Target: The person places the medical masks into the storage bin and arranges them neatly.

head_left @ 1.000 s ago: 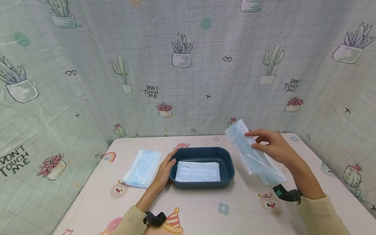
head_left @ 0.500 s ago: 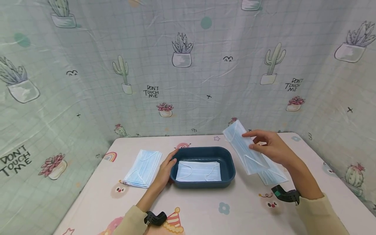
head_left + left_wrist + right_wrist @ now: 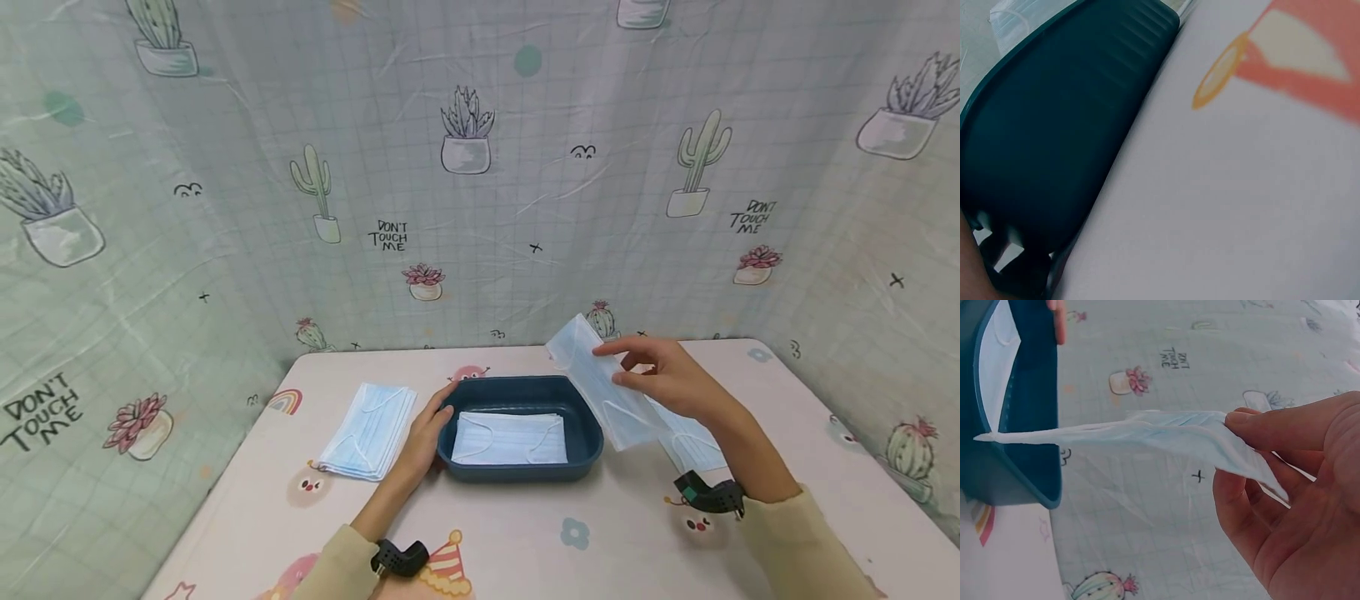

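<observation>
A dark blue plastic box (image 3: pixel 521 473) stands mid-table with pale blue face masks (image 3: pixel 512 438) lying flat inside. My left hand (image 3: pixel 422 435) holds the box's left end, fingers at the rim; in the left wrist view the box wall (image 3: pixel 1066 119) fills the upper left. My right hand (image 3: pixel 669 379) pinches a face mask (image 3: pixel 600 385) between thumb and fingers, tilted in the air at the box's right side. Seen from the right wrist, that mask (image 3: pixel 1172 439) is edge-on, its far end overlapping the box rim (image 3: pixel 1054 503).
A fanned stack of masks (image 3: pixel 367 432) lies left of the box. More masks (image 3: pixel 693 443) lie on the table to the right, partly hidden behind the held one. A printed cloth (image 3: pixel 480 208) hangs behind and around the patterned table (image 3: pixel 510 542).
My right hand has moved left with the mask, bringing it closer to the box and uncovering more of the right-hand masks. The left hand keeps its place on the box.
</observation>
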`<state>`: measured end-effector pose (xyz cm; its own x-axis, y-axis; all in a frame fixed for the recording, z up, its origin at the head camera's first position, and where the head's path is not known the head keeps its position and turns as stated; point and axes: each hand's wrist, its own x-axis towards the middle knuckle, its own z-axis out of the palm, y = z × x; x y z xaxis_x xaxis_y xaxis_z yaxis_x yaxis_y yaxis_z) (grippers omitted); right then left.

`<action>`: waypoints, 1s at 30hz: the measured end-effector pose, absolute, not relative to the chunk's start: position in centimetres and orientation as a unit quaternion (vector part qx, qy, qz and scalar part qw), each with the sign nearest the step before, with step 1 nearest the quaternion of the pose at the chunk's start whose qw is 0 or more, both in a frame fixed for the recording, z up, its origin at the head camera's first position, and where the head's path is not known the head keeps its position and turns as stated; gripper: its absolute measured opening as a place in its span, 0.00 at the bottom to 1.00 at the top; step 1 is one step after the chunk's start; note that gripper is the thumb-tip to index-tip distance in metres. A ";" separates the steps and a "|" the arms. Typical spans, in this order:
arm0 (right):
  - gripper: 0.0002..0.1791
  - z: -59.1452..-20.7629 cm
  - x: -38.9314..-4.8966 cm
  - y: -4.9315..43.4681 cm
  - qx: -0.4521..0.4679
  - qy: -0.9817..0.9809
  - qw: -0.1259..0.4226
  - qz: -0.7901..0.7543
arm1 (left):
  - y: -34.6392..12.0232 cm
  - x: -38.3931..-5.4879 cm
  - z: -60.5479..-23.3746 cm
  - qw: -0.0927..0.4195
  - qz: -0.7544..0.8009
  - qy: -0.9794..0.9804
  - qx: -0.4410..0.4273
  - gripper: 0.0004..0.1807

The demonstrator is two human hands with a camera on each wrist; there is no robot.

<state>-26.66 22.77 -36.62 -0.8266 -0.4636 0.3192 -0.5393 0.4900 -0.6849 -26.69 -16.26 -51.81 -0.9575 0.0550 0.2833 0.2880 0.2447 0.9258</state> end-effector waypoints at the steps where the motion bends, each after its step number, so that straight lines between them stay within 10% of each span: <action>1: 0.21 -36.6 -26.7 22.5 0.292 -0.862 0.044 0.412 | -16.3 -26.7 -51.8 0.096 -0.605 -0.783 -0.109 0.27; 30: 0.21 -35.7 -29.8 16.1 0.371 -0.855 -0.018 0.362 | -16.2 -26.6 -51.9 0.093 -0.609 -0.780 -0.109 0.27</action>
